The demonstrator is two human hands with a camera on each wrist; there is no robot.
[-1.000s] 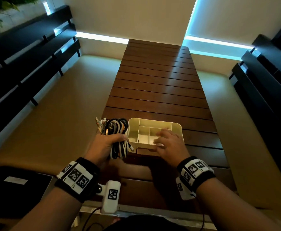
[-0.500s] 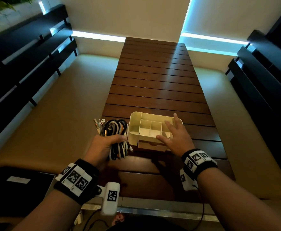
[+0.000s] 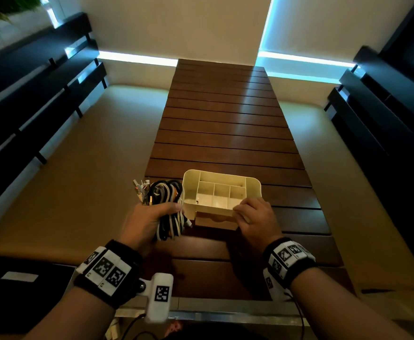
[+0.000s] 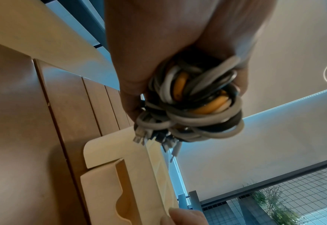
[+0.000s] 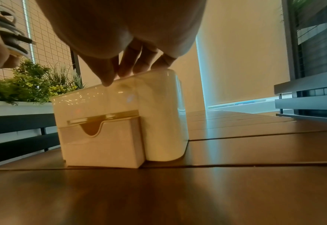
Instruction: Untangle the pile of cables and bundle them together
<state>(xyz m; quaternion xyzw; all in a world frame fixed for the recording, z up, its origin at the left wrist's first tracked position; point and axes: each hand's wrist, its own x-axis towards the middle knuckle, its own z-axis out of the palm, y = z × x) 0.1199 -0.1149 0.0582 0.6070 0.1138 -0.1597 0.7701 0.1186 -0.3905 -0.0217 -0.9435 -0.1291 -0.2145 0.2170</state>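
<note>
A person's left hand (image 3: 152,217) grips a coiled bundle of cables (image 3: 167,207), white, black and orange strands folded into one hank, its fingers (image 4: 241,79) curled tight round the middle. The bundle's long axis runs from 12 to 6 o'clock in the head view, plug ends (image 3: 142,192) sticking up at 12, loops hanging below the fist, clear of the wooden tabletop (image 3: 225,123). Directly at 3 o'clock from the bundle, just beside it, stands a cream divided organizer (image 3: 252,186), its compartments open on top. The right hand (image 3: 255,219) rests at the organizer's near right corner, fingers (image 5: 133,64) bent down onto the rim, seemingly steadying it. Judged from this, the left hand is the nearer for lowering the bundle in: a short carry toward 3 o'clock, with the nearest compartment lying alongside the hank.
</note>
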